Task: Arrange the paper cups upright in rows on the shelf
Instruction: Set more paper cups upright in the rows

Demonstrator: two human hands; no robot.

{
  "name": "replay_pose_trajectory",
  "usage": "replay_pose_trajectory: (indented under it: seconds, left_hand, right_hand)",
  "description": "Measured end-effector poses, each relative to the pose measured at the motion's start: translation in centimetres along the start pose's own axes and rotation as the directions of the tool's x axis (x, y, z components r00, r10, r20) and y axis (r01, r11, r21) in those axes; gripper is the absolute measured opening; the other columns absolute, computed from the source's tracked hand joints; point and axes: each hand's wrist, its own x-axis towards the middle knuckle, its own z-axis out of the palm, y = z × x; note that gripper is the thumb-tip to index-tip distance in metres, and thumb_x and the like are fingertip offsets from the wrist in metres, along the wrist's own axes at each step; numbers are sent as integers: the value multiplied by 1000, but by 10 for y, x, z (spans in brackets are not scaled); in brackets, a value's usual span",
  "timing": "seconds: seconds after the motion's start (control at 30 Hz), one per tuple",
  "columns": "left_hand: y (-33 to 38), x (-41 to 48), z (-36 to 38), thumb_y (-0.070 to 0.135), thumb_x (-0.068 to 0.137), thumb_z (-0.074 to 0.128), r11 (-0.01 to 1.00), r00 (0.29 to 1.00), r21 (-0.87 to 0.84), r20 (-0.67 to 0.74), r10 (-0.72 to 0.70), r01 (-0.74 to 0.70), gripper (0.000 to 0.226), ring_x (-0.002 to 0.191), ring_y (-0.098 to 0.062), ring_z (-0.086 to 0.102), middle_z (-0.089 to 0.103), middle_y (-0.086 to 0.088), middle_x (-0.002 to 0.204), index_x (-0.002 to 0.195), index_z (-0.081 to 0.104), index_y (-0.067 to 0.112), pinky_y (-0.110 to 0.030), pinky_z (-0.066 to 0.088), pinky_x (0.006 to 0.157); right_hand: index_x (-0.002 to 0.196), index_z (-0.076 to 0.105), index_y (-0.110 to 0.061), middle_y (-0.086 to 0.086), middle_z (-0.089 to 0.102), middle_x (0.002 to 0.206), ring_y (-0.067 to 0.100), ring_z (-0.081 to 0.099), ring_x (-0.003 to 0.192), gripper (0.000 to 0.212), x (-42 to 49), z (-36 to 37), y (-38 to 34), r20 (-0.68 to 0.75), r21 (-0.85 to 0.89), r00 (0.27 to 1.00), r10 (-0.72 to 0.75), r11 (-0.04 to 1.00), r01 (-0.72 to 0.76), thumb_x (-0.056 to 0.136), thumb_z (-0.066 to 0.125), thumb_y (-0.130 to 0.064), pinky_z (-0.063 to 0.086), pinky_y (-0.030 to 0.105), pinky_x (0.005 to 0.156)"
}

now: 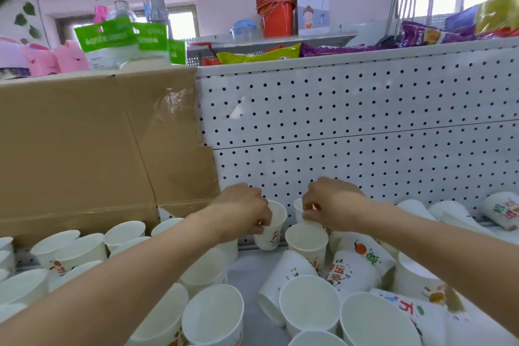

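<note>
Head view shows a white perforated metal back panel (pixel 351 121) filling the right half, with a large brown cardboard box (pixel 84 149) standing against it on the left. Below both runs the pale grey shelf (pixel 247 270). White printed paper cups crowd it: the upright cups (pixel 123 230) stand in loose rows on the left, while the toppled cups (pixel 351 272) lie on their sides in a heap on the right, mixed with a few standing ones.

Both hands reach to the back of the shelf, just in front of the panel. The left hand (pixel 241 211) pinches the rim of a slightly tilted cup (pixel 273 230), mouth up. The right hand (pixel 331 205) has its fingers curled on the rim of a second cup (pixel 298 206), mostly hidden behind the hand; another upright cup (pixel 307 241) stands just in front of it. Whether either held cup rests on the shelf is unclear.

The step looks like setting two cups into the back row. Next, each needs lowering flat and level beside its neighbours before being let go, then the fallen ones on the right want picking up.
</note>
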Motion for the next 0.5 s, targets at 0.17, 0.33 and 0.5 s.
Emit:
replay_pose_trajectory:
  seconds: [0.17, 0.33, 0.5]
  left_hand:
    - [7, -10, -1, 42, 91, 61, 988, 993, -107, 53, -108, 113, 31, 101, -17, 54, 62, 10, 111, 120, 61, 32, -27, 31, 74]
    - [32, -26, -22, 42, 90, 61, 812, 972, -562, -51, -228, 161, 20, 86, -3, 61, 69, 16, 94, 101, 71, 28, -30, 53, 76]
    - [58, -28, -22, 45, 82, 70, 786, 985, -594, 136, -109, 169, 31, 93, -7, 58, 62, 13, 103, 106, 64, 28, -29, 52, 84]
  right_hand:
    - [100, 69, -24, -9, 53, 83, 16, 55, 78, 22, -4, -6, -1, 164, 47, 986, -26, 999, 18, 96, 52, -36, 43, 28, 61]
    - [105, 70, -28, -14, 60, 92, 13, 60, 87, 21, -21, -15, 12, 56, 144, 996, -67, 988, 59, 96, 50, -30, 53, 33, 77]
    - [105, 70, -31, -18, 55, 92, 7, 57, 89, 18, -46, -23, 16, 70, 246, 987, -143, 962, 122, 93, 57, -26, 51, 31, 84]
